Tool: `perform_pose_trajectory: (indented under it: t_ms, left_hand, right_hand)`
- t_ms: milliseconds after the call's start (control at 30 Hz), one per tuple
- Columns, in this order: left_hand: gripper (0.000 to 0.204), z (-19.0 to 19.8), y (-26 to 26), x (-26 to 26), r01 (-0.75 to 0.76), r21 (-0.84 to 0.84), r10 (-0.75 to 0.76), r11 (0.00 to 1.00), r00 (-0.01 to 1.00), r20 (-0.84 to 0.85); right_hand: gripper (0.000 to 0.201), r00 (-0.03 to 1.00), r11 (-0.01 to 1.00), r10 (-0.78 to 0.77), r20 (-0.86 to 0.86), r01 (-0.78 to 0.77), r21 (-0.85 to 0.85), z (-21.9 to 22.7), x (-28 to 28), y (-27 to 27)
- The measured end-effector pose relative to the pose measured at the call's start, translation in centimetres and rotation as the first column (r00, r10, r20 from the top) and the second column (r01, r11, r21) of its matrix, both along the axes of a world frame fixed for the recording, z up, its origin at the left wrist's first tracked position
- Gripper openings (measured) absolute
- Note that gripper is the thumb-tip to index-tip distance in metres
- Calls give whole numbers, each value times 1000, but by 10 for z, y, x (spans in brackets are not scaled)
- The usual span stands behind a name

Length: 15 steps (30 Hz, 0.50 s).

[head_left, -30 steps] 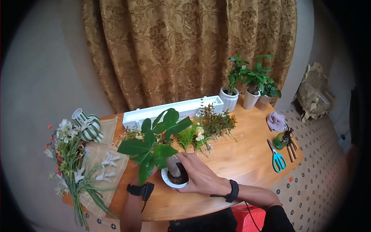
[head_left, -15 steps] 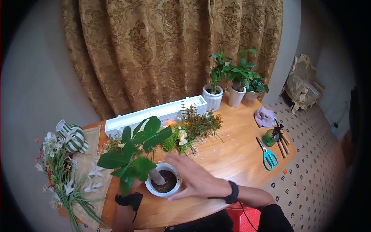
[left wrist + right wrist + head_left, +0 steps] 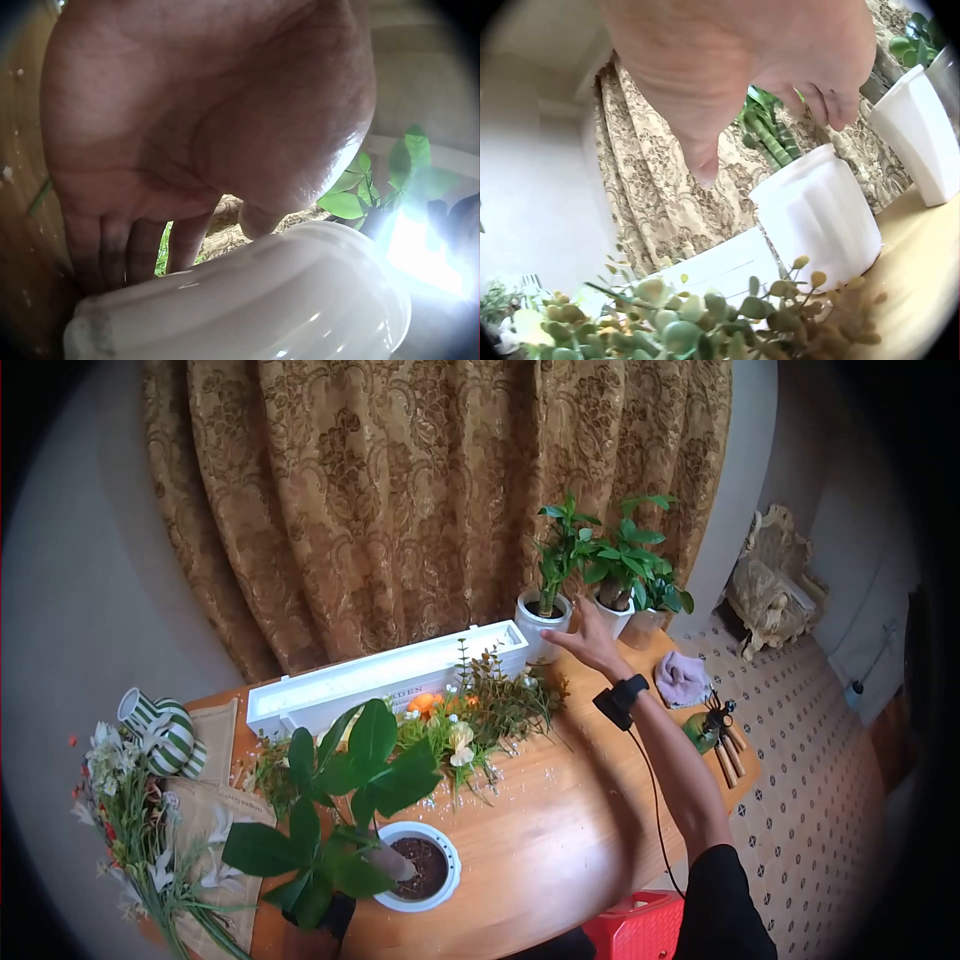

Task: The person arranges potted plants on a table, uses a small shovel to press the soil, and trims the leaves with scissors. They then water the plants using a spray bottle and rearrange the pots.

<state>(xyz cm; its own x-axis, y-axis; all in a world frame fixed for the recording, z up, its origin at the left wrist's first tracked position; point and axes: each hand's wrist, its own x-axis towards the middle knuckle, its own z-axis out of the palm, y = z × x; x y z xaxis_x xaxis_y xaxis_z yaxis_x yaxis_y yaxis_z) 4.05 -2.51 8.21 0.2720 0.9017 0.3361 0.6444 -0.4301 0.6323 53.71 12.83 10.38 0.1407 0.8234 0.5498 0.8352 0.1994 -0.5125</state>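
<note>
A broad-leaved plant (image 3: 385, 765) with a thick trunk stands in a white pot (image 3: 452, 875) at the table's near side. My left hand (image 3: 202, 112) lies along this pot in the left wrist view, its fingers fairly straight and reaching down behind the ribbed wall. Leaves hide most of that hand in the head view. At the back right, my right hand (image 3: 592, 645) reaches out with thumb and fingers spread. It is nearest a white pot (image 3: 821, 217) of green-stemmed bamboo (image 3: 769, 139), its fingers over the rim in the right wrist view.
A long white planter box (image 3: 390, 675) stands along the back, with cut greenery and flowers (image 3: 480, 710) before it. Other potted plants (image 3: 625, 560) stand at back right, near a lilac cloth (image 3: 682, 678) and tools (image 3: 732, 755). Flower stems (image 3: 150, 850) and a striped vase (image 3: 165, 735) are left.
My right hand has left the near pot and stretched to the bamboo pot at the back right. The near plant stays by my left hand. The head view has shifted.
</note>
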Motion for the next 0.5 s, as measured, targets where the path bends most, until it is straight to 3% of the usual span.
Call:
perform_pose_trajectory:
  t_ms: [133, 233, 500]
  left_hand:
    - [20, -5, 14, 4, -20, 22, 20, 1000, 1000, 5]
    - [20, -10, 23, 4, -35, 41, 35, 999, 999, 4]
    - [19, -28, 39, 7, -63, 86, 63, 994, 998, 7]
  right_hand:
    - [102, 995, 997, -37, -89, 30, -74, -11, 2, 32]
    - [101, 991, 1000, -5, -135, 2, -21, -21, 5, 51]
    - [100, 987, 993, 3, -162, -22, -112, 0, -5, 45]
